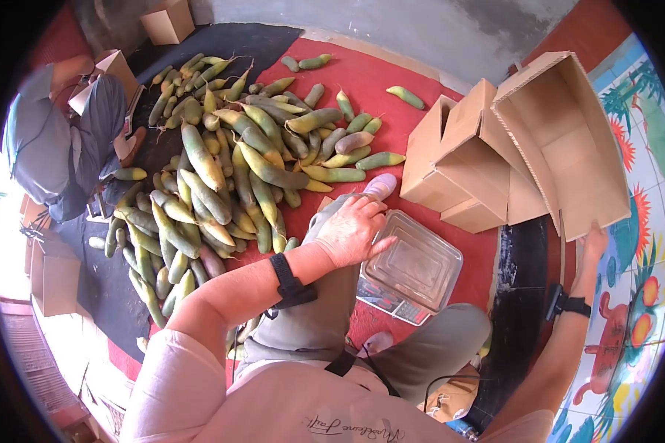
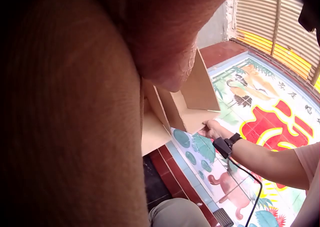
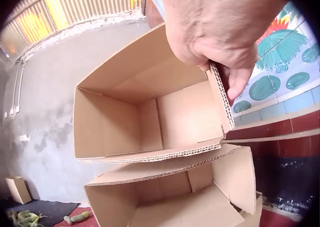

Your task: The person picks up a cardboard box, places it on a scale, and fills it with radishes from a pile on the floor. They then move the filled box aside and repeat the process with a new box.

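Observation:
My right hand (image 3: 215, 36) grips the rim wall of an empty cardboard box (image 3: 182, 117), thumb on one side and fingers on the other. The box is tilted, its open mouth facing me in the head view. Just below it in the right wrist view stands a second open cardboard box (image 3: 180, 207). My left hand (image 1: 351, 229) is over my knee, fingers relaxed and holding nothing. Close beside it is a clear plastic tray (image 1: 414, 258) on a scale with a keypad (image 1: 391, 303). The left wrist view is mostly filled by the left hand (image 2: 165, 41).
A large heap of long green-and-yellow vegetables (image 1: 214, 177) covers the red and black sheets to the left. Another person (image 1: 74, 140) sits at the far left, near small cardboard boxes (image 1: 55, 273). A painted tile wall (image 1: 628, 295) runs along the right.

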